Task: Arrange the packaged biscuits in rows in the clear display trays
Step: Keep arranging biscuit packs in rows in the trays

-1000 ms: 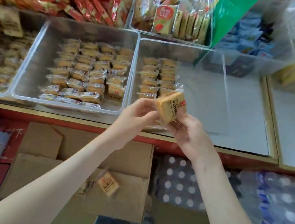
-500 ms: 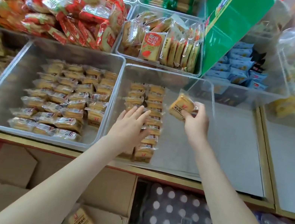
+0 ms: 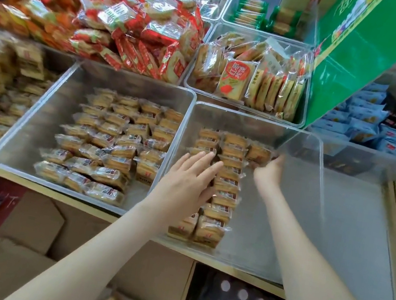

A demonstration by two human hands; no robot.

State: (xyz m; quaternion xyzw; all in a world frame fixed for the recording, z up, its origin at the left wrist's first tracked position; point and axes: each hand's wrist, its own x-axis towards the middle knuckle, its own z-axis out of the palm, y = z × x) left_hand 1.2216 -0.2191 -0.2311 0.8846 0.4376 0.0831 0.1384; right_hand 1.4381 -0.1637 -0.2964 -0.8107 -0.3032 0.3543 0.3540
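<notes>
Left hand [image 3: 190,177] flat, fingers straight, on biscuit rows [image 3: 226,184] in clear tray [image 3: 249,124]. Right hand [image 3: 268,171] touches far biscuit pack [image 3: 258,153], can't tell its grip.

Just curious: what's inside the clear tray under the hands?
In the tray: two rows of packaged biscuits at left, one packet beside them at the right hand. The left hand hides several first-row packets.

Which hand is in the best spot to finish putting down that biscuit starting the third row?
Right. The right hand holds that biscuit packet beside the two rows, in the bare half of the clear tray. The left hand lies flat on the rows.
</notes>
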